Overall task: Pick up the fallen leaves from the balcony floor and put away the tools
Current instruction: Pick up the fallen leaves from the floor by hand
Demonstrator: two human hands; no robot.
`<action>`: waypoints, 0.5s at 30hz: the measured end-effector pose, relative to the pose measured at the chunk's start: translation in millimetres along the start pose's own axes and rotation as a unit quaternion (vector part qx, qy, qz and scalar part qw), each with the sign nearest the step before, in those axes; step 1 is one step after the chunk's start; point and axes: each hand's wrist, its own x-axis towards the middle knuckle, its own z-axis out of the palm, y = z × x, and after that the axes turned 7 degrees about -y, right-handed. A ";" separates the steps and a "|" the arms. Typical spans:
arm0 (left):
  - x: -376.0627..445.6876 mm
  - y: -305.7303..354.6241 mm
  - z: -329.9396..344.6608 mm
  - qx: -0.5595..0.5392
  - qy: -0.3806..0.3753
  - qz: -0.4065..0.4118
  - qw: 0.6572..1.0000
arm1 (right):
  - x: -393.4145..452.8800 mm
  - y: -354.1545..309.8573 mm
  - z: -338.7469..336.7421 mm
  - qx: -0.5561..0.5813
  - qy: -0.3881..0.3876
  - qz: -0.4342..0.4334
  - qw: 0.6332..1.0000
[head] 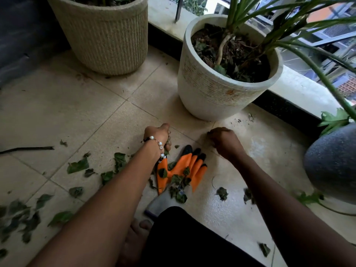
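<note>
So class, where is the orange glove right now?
The glove lies on the floor tiles in the lower centre of the head view, between the two forearms, strewn with leaves, just below the left hand.

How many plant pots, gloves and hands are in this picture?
Plant pots: 3, a ribbed beige pot, a white pot and a dark grey pot at the right edge
Gloves: 1, an orange glove on the floor
Hands: 2, the left hand and the right hand
Total: 6
</note>
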 end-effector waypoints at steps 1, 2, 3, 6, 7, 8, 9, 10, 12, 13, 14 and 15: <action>0.4 0.1 0.0 0.002 0.003 -0.001 1.000 | -4.0 5.8 -5.0 0.030 0.020 0.026 0.999; 0.7 0.4 0.1 0.002 0.005 -0.002 1.000 | -8.8 11.3 -7.7 0.055 0.033 0.047 0.997; 1.3 0.5 0.3 0.000 0.004 -0.003 1.000 | -14.9 15.1 -9.0 0.069 0.027 0.057 0.996; 2.6 -0.6 3.2 -0.003 -0.001 -0.005 1.000 | -35.4 19.1 0.3 0.065 -0.012 0.019 0.998; 2.4 -1.3 4.6 0.000 -0.004 -0.007 1.000 | -41.0 18.1 6.6 0.055 -0.007 0.006 0.998; 2.1 -2.0 6.1 0.003 -0.004 -0.009 1.000 | -45.2 16.3 14.3 0.045 0.007 0.002 0.999; 1.3 -2.7 7.2 0.005 -0.004 -0.010 1.000 | -48.2 13.3 21.4 0.037 0.025 0.006 0.999; 0.5 -3.6 8.1 0.006 -0.003 -0.011 1.000 | -49.3 9.1 27.6 0.033 0.041 0.011 0.999; -1.5 -5.5 8.9 0.007 -0.003 -0.013 1.000 | -47.1 0.6 33.9 0.030 0.067 0.009 0.997; -2.8 -5.6 8.9 0.010 -0.003 -0.013 1.000 | -44.8 -3.2 33.2 0.037 0.080 0.012 0.996; -3.7 -5.7 8.6 0.013 -0.001 -0.012 1.000 | -42.2 -7.5 30.3 0.054 0.096 0.023 0.994; -4.7 -5.1 7.9 0.016 0.002 -0.010 1.000 | -39.2 -11.7 26.1 0.086 0.111 0.047 0.989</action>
